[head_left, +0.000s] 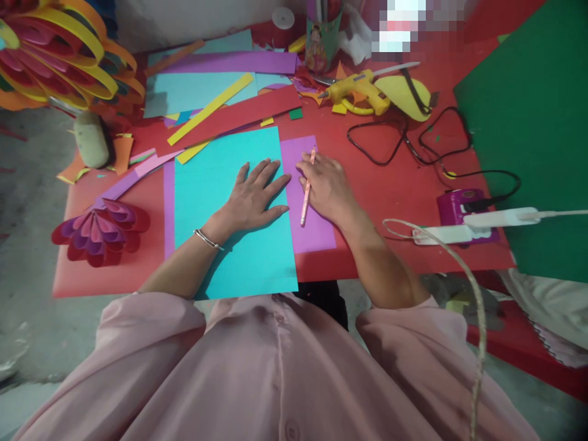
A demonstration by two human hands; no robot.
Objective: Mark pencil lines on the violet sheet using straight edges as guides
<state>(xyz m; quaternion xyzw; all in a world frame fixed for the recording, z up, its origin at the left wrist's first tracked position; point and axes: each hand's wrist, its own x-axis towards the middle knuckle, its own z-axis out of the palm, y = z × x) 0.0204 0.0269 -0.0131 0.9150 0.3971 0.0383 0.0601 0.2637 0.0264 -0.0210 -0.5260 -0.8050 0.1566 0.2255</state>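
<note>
My left hand [258, 195] lies flat with fingers spread on a turquoise sheet of paper [215, 165], fingertips near its right edge. A purple sheet [315, 236] lies partly under the turquoise one and shows on both sides of it. Over the purple part rests my right hand [328, 187], fingers curled, with a pink patterned pencil [306, 199] held between thumb and fingers. The pencil's dark tip points away from me. How the fingers beneath the right palm are placed is hidden.
Paper strips, including a red one [239, 119], cover the back left. A yellow glue gun [358, 92] and its black cord lie at the back right. A purple power socket [459, 205] with plugs stands right. Paper petals [98, 236] sit left, a green board [542, 141] right.
</note>
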